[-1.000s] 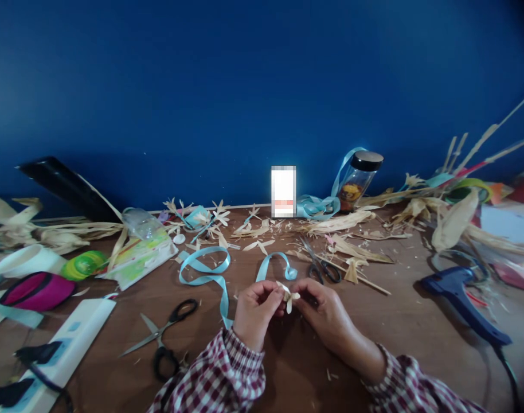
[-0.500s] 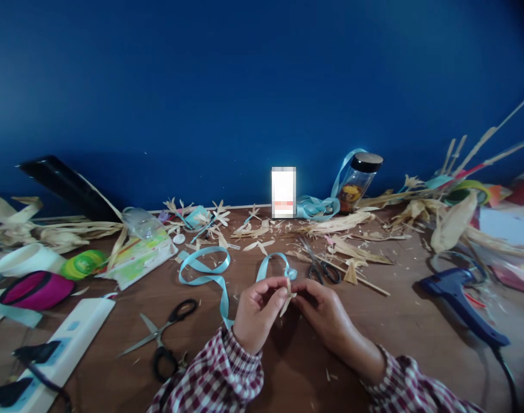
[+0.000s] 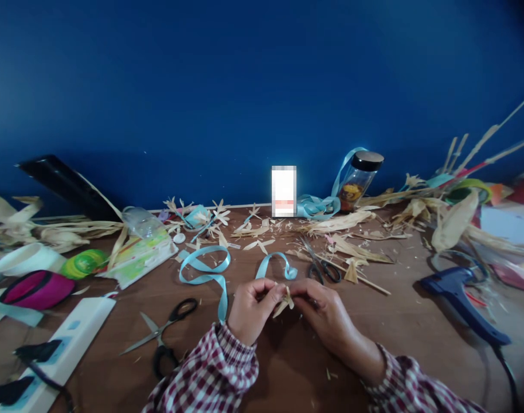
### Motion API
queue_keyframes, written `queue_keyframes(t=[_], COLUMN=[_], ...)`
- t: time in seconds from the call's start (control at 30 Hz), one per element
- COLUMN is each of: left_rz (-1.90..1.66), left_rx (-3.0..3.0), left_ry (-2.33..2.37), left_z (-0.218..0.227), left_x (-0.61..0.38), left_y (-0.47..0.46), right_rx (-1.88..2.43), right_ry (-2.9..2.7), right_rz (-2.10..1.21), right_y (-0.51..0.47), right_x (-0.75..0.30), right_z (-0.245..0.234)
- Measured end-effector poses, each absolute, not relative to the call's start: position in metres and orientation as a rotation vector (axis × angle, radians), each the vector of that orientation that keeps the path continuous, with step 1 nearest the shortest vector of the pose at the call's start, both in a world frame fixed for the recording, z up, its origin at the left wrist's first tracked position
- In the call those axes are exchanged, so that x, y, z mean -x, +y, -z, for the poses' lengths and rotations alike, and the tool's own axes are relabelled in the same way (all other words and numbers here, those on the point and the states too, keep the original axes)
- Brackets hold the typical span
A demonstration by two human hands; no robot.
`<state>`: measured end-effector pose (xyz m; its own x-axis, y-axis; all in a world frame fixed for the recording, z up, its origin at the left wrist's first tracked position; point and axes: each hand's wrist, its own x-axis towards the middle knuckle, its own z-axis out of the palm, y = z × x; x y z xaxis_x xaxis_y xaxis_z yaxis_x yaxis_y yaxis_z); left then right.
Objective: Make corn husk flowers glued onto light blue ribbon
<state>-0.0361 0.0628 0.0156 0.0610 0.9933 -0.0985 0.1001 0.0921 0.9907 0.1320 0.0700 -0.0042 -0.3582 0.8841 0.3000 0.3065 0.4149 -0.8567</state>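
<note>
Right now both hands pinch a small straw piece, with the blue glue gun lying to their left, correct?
No. The head view shows the blue glue gun lying to their right; the left hand and right hand do pinch the small straw piece.

The person wears a long-sleeved shirt in a maroon-and-white check. At the near edge of the worktop (image 3: 399, 327), the left sleeve (image 3: 210, 378) ends in a puckered, gathered cuff at the wrist of the bare left hand (image 3: 248, 311); the right sleeve (image 3: 410, 387) has the same check and cuff behind the bare right hand (image 3: 327, 314).
</note>
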Motion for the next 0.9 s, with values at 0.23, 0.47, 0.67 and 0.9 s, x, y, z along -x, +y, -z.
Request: queue_keyframes(t=[0.23,0.47,0.67,0.9], left_rz=[-0.936,-0.875,-0.992,-1.015], left_rx=[-1.378,-1.305,-0.888,-0.752], left_ry=[1.367,1.35,1.214,1.091], left_z=[-0.014,-0.01,-0.009,-0.006], left_x=[0.041,0.036,0.035,0.031], left_y=[0.066,0.066,0.064,0.06], right_rx=[0.922,0.894,1.111,1.175], right_ry=[-1.981,-1.956,-1.786,-1.67], right_rz=[-0.835,-0.77,-0.934,-1.05], right_y=[0.071,0.069,0.07,0.07], right_x=[-0.131,-0.132,-0.131,-0.128], right_z=[0.006,0.007,0.006,0.002])
